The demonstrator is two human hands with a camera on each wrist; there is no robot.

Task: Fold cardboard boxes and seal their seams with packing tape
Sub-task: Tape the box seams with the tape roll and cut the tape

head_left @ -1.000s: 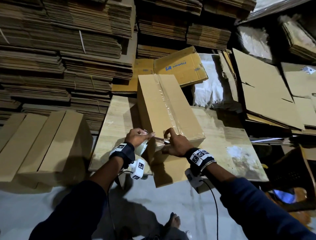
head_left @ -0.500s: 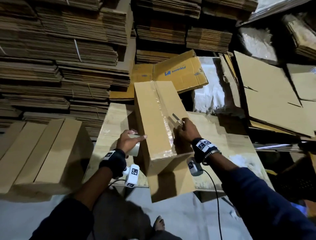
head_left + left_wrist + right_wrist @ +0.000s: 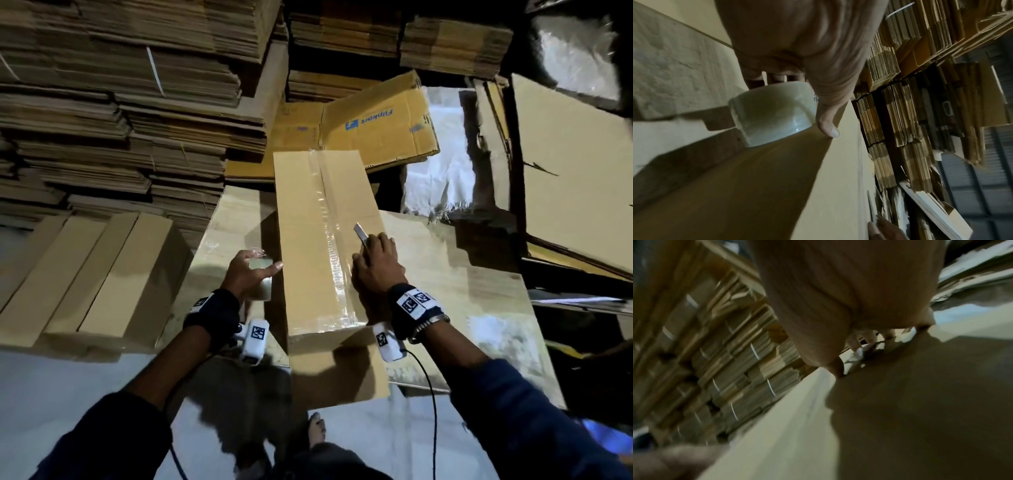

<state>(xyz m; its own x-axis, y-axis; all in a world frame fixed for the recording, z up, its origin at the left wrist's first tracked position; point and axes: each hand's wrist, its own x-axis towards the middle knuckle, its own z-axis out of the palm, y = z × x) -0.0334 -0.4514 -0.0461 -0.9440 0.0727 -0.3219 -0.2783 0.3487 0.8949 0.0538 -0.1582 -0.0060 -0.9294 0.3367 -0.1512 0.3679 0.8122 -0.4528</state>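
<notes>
A long cardboard box (image 3: pixel 308 246) lies on a wooden board, its near end hanging over the edge. Clear tape (image 3: pixel 330 240) runs along its top seam. My left hand (image 3: pixel 251 272) grips a clear tape roll (image 3: pixel 262 286) beside the box's left wall, thumb touching the top edge. In the left wrist view the tape roll (image 3: pixel 772 112) sits under my fingers against the box wall (image 3: pixel 777 186). My right hand (image 3: pixel 373 263) rests on the box top at the right, pinching a small metal cutter (image 3: pixel 361 233). The right wrist view is blurred; the cutter (image 3: pixel 861 352) shows past my fingers.
Tall stacks of flattened cardboard (image 3: pixel 120 102) fill the back left. Folded boxes (image 3: pixel 102 274) stand at the left. The wooden board (image 3: pixel 462 291) extends right of the box. A printed flat carton (image 3: pixel 376 123), a white sack (image 3: pixel 442 164) and flat sheets (image 3: pixel 565 188) lie behind.
Both hands left the box's near end. My right hand slid up the taped seam with the cutter; my left hand carried the roll to the box's left side.
</notes>
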